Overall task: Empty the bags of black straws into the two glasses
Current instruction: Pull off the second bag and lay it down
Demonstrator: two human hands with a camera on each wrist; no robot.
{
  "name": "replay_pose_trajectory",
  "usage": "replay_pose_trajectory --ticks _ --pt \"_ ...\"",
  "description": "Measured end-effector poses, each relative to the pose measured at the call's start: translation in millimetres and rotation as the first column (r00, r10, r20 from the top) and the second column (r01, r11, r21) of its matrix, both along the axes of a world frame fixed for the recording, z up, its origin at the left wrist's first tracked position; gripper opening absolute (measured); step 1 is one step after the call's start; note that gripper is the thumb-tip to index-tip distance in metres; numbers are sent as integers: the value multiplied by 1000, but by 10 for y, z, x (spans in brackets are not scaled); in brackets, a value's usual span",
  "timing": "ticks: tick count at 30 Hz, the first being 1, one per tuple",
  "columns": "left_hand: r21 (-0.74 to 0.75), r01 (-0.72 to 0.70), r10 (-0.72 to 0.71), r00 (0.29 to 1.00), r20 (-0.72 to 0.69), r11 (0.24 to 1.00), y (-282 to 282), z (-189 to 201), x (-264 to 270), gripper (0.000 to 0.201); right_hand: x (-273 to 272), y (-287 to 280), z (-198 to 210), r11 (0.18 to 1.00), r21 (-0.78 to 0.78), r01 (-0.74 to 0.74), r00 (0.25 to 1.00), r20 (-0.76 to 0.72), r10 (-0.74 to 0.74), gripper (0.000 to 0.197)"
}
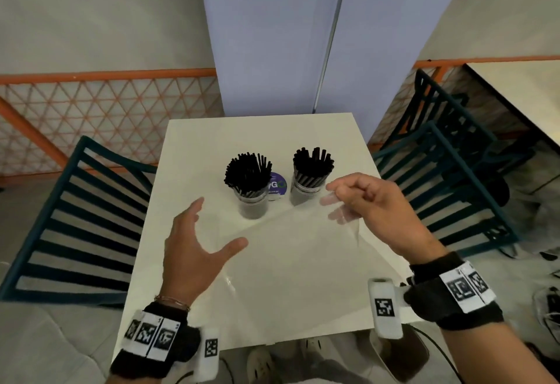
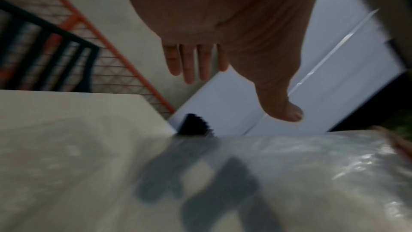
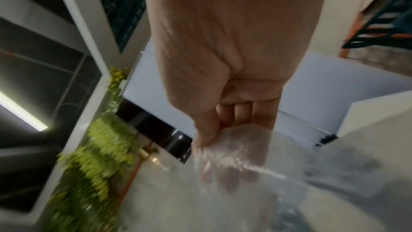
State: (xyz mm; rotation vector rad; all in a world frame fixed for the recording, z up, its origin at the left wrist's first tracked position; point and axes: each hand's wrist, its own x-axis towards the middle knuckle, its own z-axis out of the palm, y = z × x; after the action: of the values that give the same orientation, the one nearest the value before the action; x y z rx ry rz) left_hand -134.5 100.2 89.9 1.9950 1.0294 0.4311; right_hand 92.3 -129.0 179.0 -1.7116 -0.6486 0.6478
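Note:
Two clear glasses stand mid-table, both packed with black straws: the left glass [image 1: 253, 203] and the right glass [image 1: 304, 191]. A clear empty plastic bag [image 1: 291, 259] hangs over the near half of the table. My right hand [image 1: 363, 199] pinches its upper corner between thumb and fingers, just right of the right glass; the pinch on the bag [image 3: 234, 147] shows in the right wrist view. My left hand [image 1: 197, 241] hovers with straight spread fingers [image 2: 189, 63] at the bag's left edge, holding nothing. The bag [image 2: 289, 174] blurs the straws behind it.
A white square table [image 1: 194, 147] carries a purple round sticker [image 1: 277, 185] between the glasses. Dark teal slatted chairs stand at the left [image 1: 75, 217] and right [image 1: 448, 177]. An orange lattice railing [image 1: 106, 105] and a pale panel [image 1: 272, 35] lie beyond.

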Motion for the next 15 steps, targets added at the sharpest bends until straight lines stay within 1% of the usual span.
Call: replay_pose_trajectory --ticks 1,2,3,4,5,6,7,8,9,10,11,12,13,14,15 --pt "30 107 -108 993 41 994 -99 143 70 111 -64 32 49 995 -21 -98 995 20 99 18" --pt "21 221 -222 971 87 975 -214 277 157 112 -126 73 85 981 -45 -190 980 45 192 17" --pt "-20 323 -317 939 132 946 -330 392 255 107 -185 115 117 961 -75 -266 959 81 272 16" --pt "-71 401 -385 907 172 913 -441 474 355 93 -233 154 131 943 -102 -318 935 132 330 16" --pt "-100 449 -422 881 211 888 -530 498 463 72 -267 185 145 932 -113 -344 914 187 360 16" --pt "-115 462 -425 870 249 879 -607 521 569 47 -272 202 163 933 -111 -344 902 237 361 16" --pt "-129 444 -395 872 287 887 -663 516 661 28 -250 197 182 940 -101 -325 902 265 340 17" --pt "-145 412 -348 877 333 900 -708 494 733 16 -188 161 198 952 -99 -290 911 278 306 25" --pt "-158 375 -298 881 368 913 -730 462 785 9 -77 84 199 959 -128 -252 917 283 279 40" --pt "-166 333 -250 888 385 928 -744 443 817 9 65 -26 186 952 -209 -225 916 288 280 62" --pt "-177 296 -208 895 394 939 -748 431 831 12 208 -165 168 918 -337 -208 909 279 308 80" --pt "-204 272 -172 898 406 940 -737 419 833 15 346 -321 128 864 -462 -199 901 261 347 87" --pt "-235 251 -136 899 417 939 -717 409 826 16 461 -477 89 815 -545 -198 892 245 381 81" --pt "-256 231 -107 901 421 939 -704 415 816 18 553 -602 41 786 -587 -194 888 236 396 65" --pt "-269 213 -86 905 417 939 -690 402 805 19 620 -691 0 785 -594 -176 892 240 383 43"
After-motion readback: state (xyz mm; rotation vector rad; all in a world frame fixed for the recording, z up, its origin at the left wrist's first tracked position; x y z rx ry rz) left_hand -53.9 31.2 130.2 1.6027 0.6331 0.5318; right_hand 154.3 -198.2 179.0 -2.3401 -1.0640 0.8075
